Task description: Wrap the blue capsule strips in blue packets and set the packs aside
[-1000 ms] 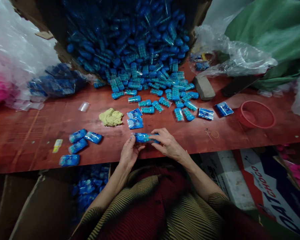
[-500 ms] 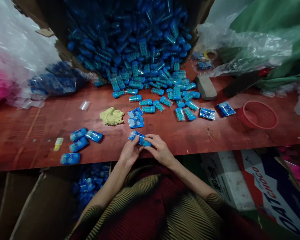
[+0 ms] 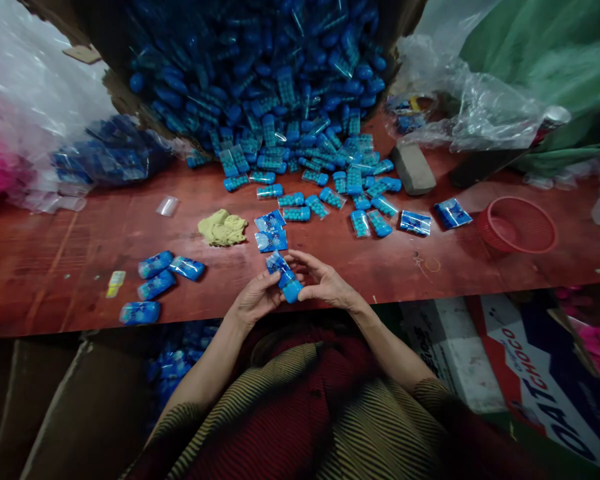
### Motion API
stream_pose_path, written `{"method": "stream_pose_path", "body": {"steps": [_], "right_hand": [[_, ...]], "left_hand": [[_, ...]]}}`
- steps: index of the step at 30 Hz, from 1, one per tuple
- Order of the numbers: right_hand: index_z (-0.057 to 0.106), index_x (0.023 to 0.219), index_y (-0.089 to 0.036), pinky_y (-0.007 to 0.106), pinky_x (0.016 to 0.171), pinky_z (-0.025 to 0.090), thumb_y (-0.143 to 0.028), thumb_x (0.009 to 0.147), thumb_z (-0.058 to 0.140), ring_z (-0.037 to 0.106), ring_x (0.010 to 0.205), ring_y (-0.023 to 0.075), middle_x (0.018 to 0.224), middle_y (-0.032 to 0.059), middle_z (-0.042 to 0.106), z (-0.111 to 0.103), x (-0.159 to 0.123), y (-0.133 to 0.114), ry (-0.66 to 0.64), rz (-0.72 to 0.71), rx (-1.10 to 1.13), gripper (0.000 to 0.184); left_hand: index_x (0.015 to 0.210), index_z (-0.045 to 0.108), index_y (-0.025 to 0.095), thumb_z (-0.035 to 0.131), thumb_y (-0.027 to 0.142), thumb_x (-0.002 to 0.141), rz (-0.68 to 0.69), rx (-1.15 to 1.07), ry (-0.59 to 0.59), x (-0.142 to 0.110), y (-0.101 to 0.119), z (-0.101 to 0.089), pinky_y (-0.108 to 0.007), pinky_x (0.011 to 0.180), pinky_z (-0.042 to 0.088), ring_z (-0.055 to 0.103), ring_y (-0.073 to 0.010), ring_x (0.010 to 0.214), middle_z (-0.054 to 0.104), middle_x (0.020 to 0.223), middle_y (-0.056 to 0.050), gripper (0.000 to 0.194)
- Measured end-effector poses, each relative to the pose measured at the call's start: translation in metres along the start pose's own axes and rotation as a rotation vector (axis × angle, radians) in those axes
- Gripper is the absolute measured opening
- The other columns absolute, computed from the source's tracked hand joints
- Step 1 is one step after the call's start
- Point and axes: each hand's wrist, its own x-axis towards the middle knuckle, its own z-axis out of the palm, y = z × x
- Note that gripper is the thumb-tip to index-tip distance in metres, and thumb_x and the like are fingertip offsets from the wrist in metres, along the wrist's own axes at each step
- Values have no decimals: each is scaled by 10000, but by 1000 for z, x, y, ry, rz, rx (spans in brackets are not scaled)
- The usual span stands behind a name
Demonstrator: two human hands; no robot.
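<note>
Bottle — new angle in left hand

your top is deep maroon, crossed by broad bands of fine slanting olive-yellow and dark lines, the colours running softly into near-black shadow. your left sleeve and right sleeve carry the same fine ribbed striping and end around your elbows. below them your forearms are bare, as are your left hand and right hand.
</note>
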Motion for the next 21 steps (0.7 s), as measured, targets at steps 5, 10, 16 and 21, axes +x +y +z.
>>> {"method": "stream_pose_path", "body": {"steps": [5,10,16,21], "right_hand": [[469,1319,-333,377,994,427,-240,652,767,489,1214,214,1345,34,503,-1,0,2,8,52,102,736],[478,1316,-296,289,854,516,-196,678,706,585,1042,167,1283,29,546,-1,-3,5,59,123,88,685],[473,1318,-287,232,767,535,-197,653,707,616,956,141,1320,18,528,0,-2,1,62,136,96,710],[493,1308,-268,323,948,468,-301,658,743,530,1182,216,1331,46,531,-4,-2,-1,58,84,58,697]], "left_hand": [[1026,629,141,623,128,760,6,-36,22,1,-3,9,-291,705,553,682,-230,881,709,912,-99,266],[950,656,118,571,195,828,17,-87,63,-1,-13,23,-246,620,535,683,-182,744,716,837,-101,168],[976,662,108,599,195,803,14,-39,-50,-5,-11,30,-279,691,540,685,-207,811,718,875,-112,205],[1029,645,98,636,178,769,12,-70,-54,-8,-11,33,-374,912,486,660,-245,954,713,893,-112,272]]}}
